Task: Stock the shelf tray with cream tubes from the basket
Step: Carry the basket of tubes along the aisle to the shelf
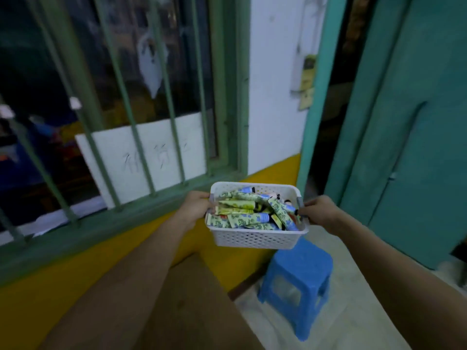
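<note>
While hands grip it, basket holds cream tubes.

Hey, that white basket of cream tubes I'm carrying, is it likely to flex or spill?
The white basket looks like thin perforated plastic, so it may flex slightly. Left hand and right hand grip opposite ends, probably keeping it level. The cream tubes lie loosely piled, so tilting would likely shift them.

Tubes are lying piled in the basket, which is hanging above a stool; a barred window is standing to its left, a door to its right.
</note>
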